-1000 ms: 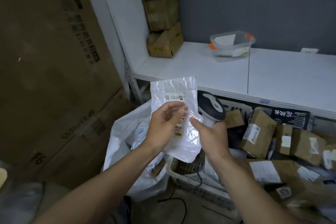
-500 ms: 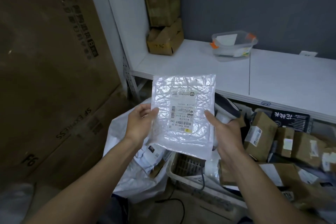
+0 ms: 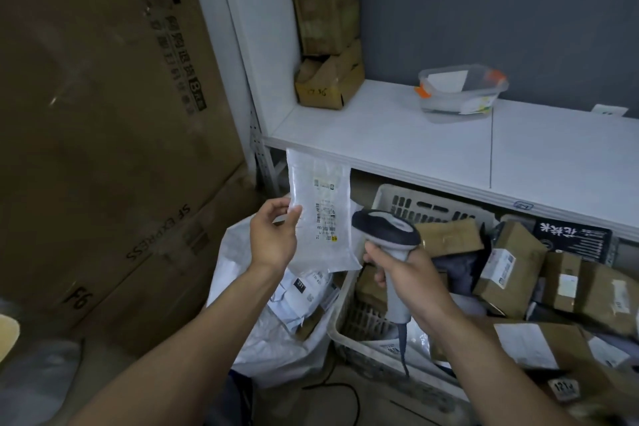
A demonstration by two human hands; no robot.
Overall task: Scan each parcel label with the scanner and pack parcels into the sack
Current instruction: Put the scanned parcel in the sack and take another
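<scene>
A left hand (image 3: 273, 239) pinches the near edge of a flat, crinkled bubble-plastic parcel (image 3: 318, 211), held upright above the open white woven sack (image 3: 273, 342). The right hand (image 3: 409, 275) is wrapped round the grey handle of a pistol-shaped scanner (image 3: 385, 234), its dark rounded head just beside the parcel's printed label (image 3: 326, 228).

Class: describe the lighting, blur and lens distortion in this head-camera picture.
Head view: dim overall, the white shelf brightest; its wide-angle lens slants the edges of the big cardboard box; the parcel in the left hand is soft, its label print unreadable; the scanner in the right hand looks sharper.
</scene>
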